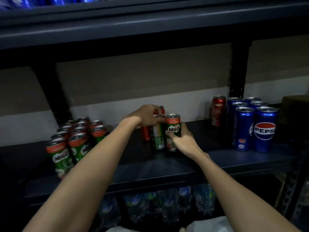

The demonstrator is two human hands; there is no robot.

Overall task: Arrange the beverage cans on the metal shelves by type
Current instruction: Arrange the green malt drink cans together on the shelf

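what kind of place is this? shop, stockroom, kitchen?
Likely a shop stockroom: a dark metal shelf holds grouped Milo cans and Pepsi cans, with packed water bottles on the shelf below.
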